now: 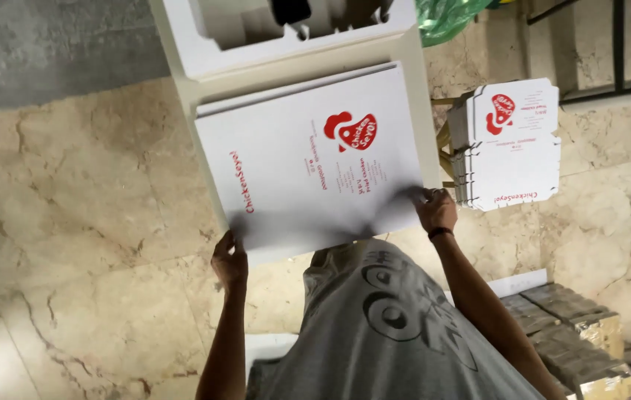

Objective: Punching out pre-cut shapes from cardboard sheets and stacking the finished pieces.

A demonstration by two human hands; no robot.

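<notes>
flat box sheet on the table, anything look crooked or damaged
Nothing stands out. The flat white box sheet lies skewed to the table edges, but both hands, left and right, grip its near edge. No tears show.

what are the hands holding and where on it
Both hold the flat white box sheet by its near edge: the left hand at the near left corner, the right hand at the near right corner. The edge is motion-blurred.

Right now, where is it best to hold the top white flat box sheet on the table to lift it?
Probably by the two near corners, coming from the person's side. The flat box sheet lies flat, wide and thin on the table, and both hands, left and right, already meet those corners.
</notes>
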